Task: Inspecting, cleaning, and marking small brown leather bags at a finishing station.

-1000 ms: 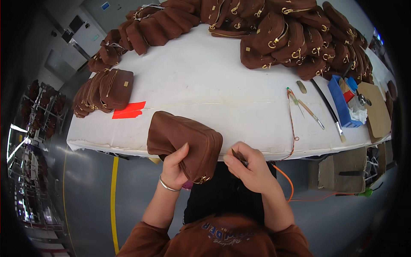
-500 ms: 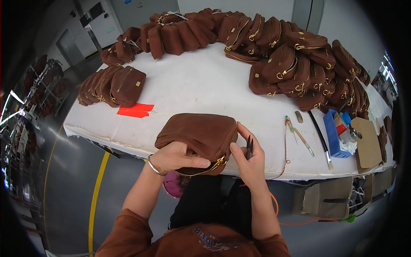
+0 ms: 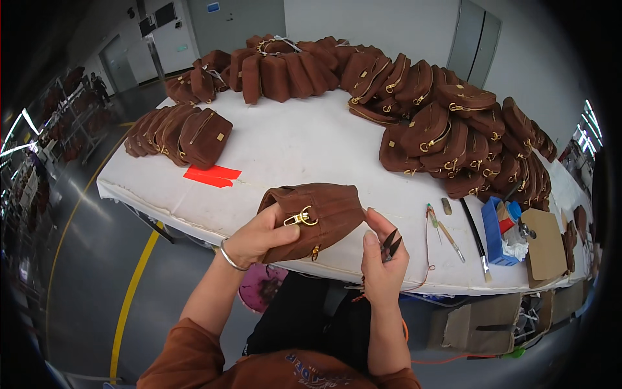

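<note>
Hands: left holds brown bag; right grips snips.

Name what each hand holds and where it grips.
Left hand: brown pouch, by its ringed end. Right hand: small black snips, low on the blades.

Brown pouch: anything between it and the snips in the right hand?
Nothing visible. The left hand holds the brown pouch above the table edge; the right hand holds the black snips just beside it, with only a narrow open gap between.

Bare white tabletop lies open ahead, hemmed by brown bag piles and tools rightward.
</note>
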`<action>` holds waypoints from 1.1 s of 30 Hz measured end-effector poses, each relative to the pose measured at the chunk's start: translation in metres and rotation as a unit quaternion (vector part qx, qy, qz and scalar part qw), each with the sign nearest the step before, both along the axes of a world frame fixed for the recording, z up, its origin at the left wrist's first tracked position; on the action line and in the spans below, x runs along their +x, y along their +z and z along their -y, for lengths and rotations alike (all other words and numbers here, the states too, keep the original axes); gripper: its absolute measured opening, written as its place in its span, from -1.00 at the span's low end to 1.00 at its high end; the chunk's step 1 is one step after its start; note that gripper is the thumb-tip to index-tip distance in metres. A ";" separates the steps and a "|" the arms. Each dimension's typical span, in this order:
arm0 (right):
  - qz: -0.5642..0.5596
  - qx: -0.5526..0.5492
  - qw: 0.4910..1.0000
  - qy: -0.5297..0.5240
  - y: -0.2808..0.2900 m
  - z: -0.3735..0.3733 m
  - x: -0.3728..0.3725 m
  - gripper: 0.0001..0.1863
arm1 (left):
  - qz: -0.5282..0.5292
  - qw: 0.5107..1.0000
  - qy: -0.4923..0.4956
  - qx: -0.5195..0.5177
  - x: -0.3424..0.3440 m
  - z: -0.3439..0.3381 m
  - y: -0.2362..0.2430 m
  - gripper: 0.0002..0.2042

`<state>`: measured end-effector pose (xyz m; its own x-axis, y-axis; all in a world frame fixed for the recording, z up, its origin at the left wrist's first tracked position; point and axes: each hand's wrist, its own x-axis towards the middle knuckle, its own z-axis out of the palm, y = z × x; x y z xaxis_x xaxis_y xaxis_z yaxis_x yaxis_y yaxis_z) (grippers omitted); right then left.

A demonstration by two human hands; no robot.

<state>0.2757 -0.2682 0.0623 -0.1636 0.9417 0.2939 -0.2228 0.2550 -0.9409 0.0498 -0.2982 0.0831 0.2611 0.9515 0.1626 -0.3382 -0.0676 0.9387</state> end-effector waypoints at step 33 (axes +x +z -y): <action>0.025 0.064 0.997 0.018 0.000 -0.004 0.031 -0.23 | 0.063 0.992 -0.045 -0.097 0.006 -0.003 -0.001 -0.17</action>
<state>0.3069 -0.2639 0.0624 -0.2138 0.8907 0.4011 -0.1865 0.3659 -0.9118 0.0556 -0.2950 0.0822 0.3358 0.9418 0.0145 -0.4501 0.1469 0.8808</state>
